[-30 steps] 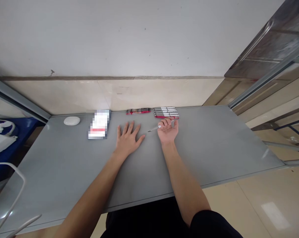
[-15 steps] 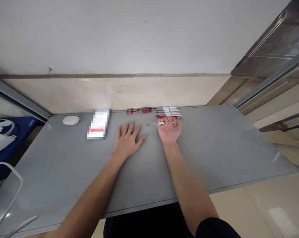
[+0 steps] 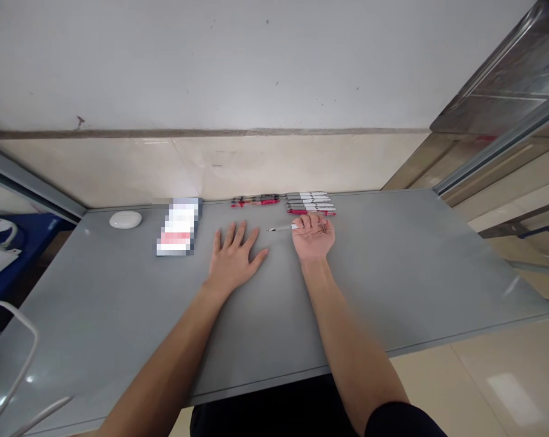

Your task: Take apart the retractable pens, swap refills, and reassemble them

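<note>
My right hand (image 3: 313, 238) is palm up with its fingers curled around a white pen (image 3: 281, 228), whose metal tip points left. My left hand (image 3: 233, 258) lies flat on the grey table (image 3: 265, 321), fingers spread and holding nothing. Just beyond the right hand, a row of white and grey pens (image 3: 308, 198) lies side by side, with a red pen (image 3: 310, 212) nearest to the fingers. Farther left along the wall are several dark and red pens (image 3: 256, 200).
A phone (image 3: 178, 227) with a blurred-out screen lies left of my left hand. Beyond it sits a white rounded case (image 3: 125, 220). A white cable or tube (image 3: 31, 340) arches over the table's left end. The wall (image 3: 274, 161) borders the far edge.
The fingers of my right hand have curled more tightly over the white pen. My left hand stays flat in place. The view has shifted slightly.
</note>
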Available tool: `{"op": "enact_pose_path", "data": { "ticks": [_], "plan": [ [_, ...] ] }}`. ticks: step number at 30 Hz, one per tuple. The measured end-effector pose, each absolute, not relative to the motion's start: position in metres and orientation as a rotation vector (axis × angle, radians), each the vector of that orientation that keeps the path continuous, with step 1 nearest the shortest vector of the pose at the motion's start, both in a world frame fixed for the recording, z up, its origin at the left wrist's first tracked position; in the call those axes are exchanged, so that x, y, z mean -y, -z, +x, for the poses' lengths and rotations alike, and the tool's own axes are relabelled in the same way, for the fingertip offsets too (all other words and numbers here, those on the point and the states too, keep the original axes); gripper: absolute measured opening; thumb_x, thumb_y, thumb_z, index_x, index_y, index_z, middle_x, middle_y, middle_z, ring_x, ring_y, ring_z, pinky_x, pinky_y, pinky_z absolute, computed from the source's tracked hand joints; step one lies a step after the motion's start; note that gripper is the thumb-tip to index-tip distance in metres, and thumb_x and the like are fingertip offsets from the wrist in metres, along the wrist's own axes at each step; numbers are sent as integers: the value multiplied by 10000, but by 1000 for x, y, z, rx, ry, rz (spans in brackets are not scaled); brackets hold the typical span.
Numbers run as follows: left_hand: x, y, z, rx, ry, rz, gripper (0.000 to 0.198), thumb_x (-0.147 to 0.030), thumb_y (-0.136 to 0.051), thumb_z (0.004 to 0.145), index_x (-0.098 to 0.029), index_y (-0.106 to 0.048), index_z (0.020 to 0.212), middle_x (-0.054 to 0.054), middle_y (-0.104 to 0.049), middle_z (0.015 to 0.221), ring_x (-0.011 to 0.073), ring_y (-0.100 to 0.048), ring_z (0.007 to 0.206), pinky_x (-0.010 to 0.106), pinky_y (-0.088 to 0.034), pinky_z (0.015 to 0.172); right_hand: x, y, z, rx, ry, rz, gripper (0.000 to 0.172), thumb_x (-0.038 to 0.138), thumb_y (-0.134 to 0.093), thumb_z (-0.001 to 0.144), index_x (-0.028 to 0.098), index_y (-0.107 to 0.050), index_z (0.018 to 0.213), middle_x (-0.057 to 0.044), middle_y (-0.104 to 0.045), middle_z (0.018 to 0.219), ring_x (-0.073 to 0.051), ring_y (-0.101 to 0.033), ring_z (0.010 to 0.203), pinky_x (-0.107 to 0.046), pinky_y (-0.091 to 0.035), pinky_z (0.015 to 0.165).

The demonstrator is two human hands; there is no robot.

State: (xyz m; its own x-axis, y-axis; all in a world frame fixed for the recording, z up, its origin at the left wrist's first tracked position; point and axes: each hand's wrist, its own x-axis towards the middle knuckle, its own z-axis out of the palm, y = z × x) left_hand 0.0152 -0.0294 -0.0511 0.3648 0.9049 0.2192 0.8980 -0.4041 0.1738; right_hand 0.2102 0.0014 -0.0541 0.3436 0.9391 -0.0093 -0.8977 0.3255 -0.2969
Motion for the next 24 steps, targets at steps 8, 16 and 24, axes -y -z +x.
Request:
{"op": "enact_pose_path", "data": {
  "ticks": [8,16,24],
  "plan": [
    [30,50,16,-1730,-370,2605,636,-599,-320,912,-256,-389,1443,94,-292,1541,339,-232,1420,583,-95,1140,-1,52,211,175,-1217,-291,233,314,-311,871,230,-363,660,46,-286,614,-122,-348,526,-277,-383,541],
    [30,48,16,-1769,-275,2618,646,-614,-256,920,-270,-358,1457,78,-273,1551,319,-213,1429,572,-112,1146,1,53,212,82,-1262,-106,209,305,-350,865,223,-360,674,52,-338,595,-109,-350,519,-264,-374,531],
    [30,48,16,-1770,-280,2615,638,-610,-273,920,-276,-358,1456,70,-278,1549,316,-218,1428,565,-111,1149,-1,52,211,45,-1251,-153,185,240,-351,838,221,-337,654,56,-321,585,-108,-320,496,-263,-351,509]
  ]
}}
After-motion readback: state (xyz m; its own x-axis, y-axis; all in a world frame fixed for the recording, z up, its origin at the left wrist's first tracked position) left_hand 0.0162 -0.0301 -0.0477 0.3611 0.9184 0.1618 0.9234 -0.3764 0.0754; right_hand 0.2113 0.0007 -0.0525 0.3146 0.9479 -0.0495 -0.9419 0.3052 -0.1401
